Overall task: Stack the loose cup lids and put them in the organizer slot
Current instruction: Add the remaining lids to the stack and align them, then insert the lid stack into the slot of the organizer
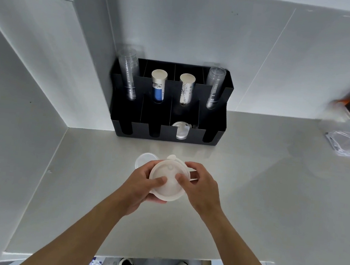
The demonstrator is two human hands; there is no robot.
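Observation:
A stack of translucent white cup lids [168,177] is held above the counter, with both my hands on it. My left hand [142,185] cups it from below and the left, thumb on top. From the right, my right hand [200,185] grips the rim, thumb pressing the top lid. One loose clear lid [143,159] lies on the counter just behind my left hand. The black organizer [168,123] stands against the back wall; one front slot holds white lids [181,129].
The organizer's rear slots hold clear cup stacks [128,74] [214,86] and two paper cup stacks [158,84] [186,88]. Clear plastic packaging [347,139] lies at the far right. A wall [19,114] bounds the counter's left side, and the front edge runs near my shoes.

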